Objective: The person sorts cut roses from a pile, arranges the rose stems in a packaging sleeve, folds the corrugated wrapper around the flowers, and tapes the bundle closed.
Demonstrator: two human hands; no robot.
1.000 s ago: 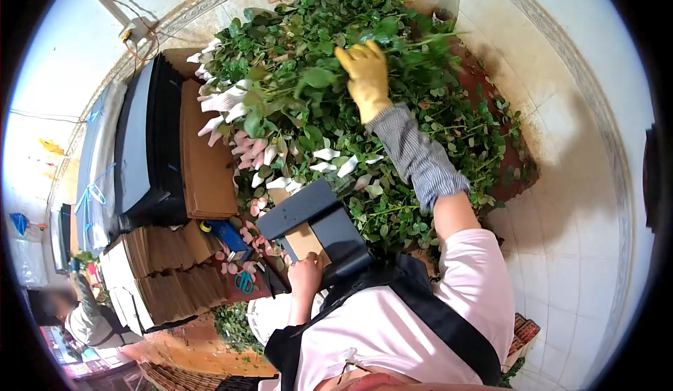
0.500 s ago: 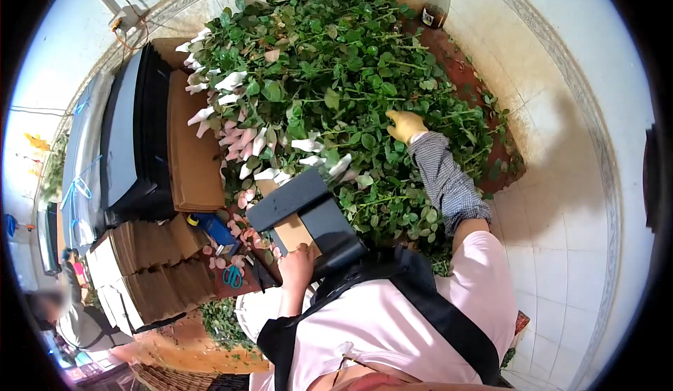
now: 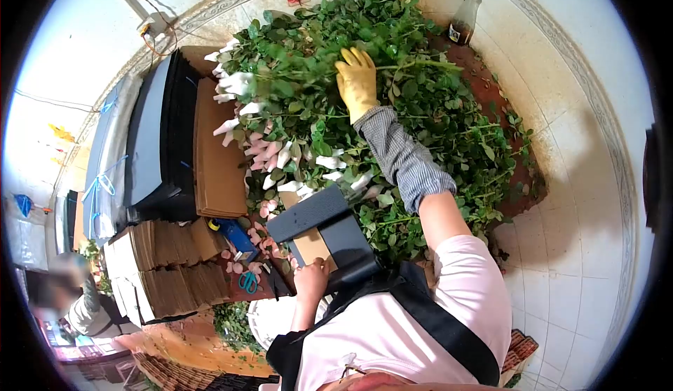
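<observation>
A large heap of leafy rose stems (image 3: 449, 138) lies on the table, many buds in white sleeves (image 3: 228, 126) pointing left. Over the heap is my right hand (image 3: 359, 79) in a yellow rubber glove, its fingers closed around a rose stem (image 3: 431, 63). That rose's leaves and white-sleeved bud (image 3: 237, 82) are blurred by motion. My left hand (image 3: 313, 277), bare, grips the lower end of a brown cardboard piece (image 3: 313, 245). The cardboard lies on a black folded sheet (image 3: 354, 240) in front of my body, partly under its raised flap (image 3: 308, 213).
On the left stand dark sheets (image 3: 151, 135) and stacked cardboard (image 3: 179, 279). Teal scissors (image 3: 248, 282), a blue tool (image 3: 235, 239) and loose pink petals (image 3: 268, 209) lie nearby. A glass bottle (image 3: 464, 19) stands in the back corner. Another person (image 3: 91, 307) is at far left.
My right hand has moved left and farther across the heap, and a rose now moves with it. My left hand stays at the cardboard. The whole view has shifted slightly.
</observation>
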